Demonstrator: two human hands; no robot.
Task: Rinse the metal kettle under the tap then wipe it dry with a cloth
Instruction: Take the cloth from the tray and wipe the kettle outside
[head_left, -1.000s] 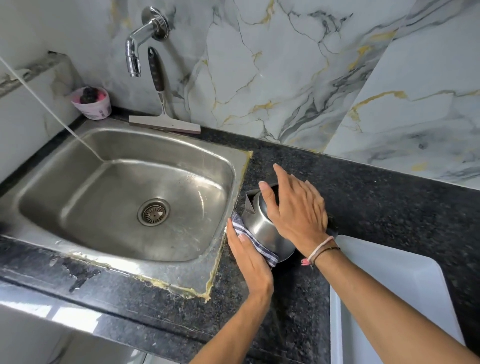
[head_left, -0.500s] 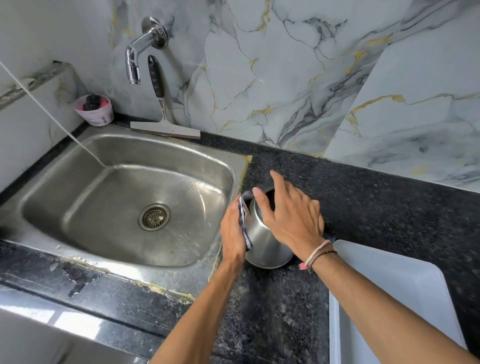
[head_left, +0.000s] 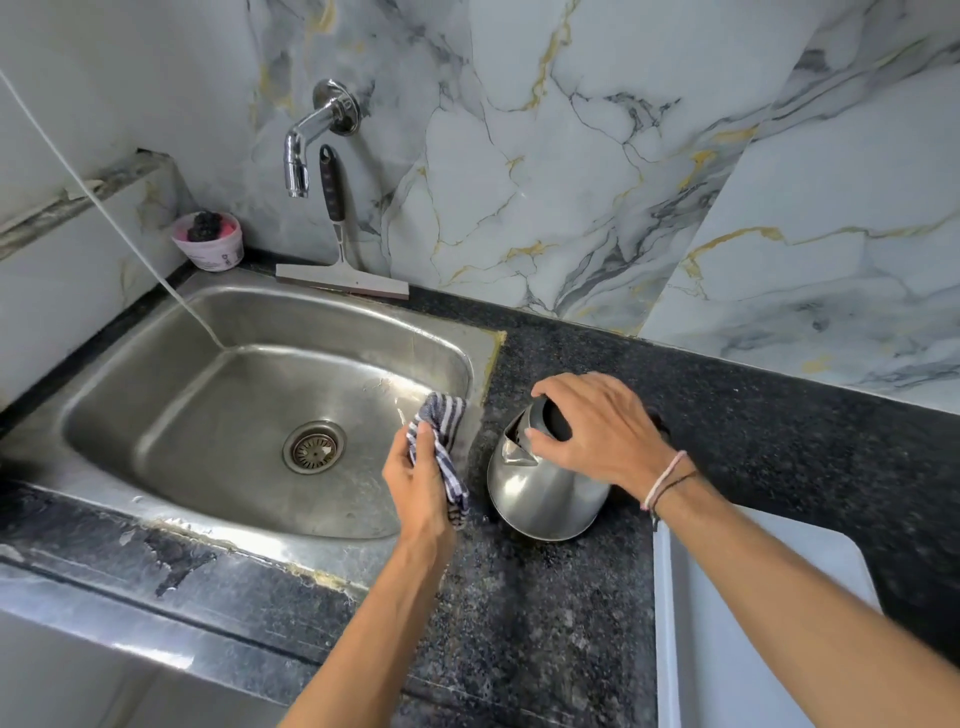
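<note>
The metal kettle (head_left: 540, 493) stands upright on the black granite counter (head_left: 545, 623), just right of the sink, its spout facing left. My right hand (head_left: 597, 426) grips the kettle's dark top from above. My left hand (head_left: 421, 478) holds a blue-and-white striped cloth (head_left: 441, 447) bunched up over the sink's right rim, a short gap away from the kettle's side. The tap (head_left: 306, 140) on the marble wall runs no water.
A steel sink (head_left: 156, 415) with a drain fills the left. A squeegee (head_left: 337, 260) leans on the wall behind it, and a pink tub (head_left: 210, 241) sits in the corner. A white tray (head_left: 737, 623) lies at the lower right. A thin white cord (head_left: 104, 208) runs into the sink.
My left hand has pulled the cloth off the kettle's side and moved left over the sink rim. My right hand stays on the kettle's top. The view has shifted.
</note>
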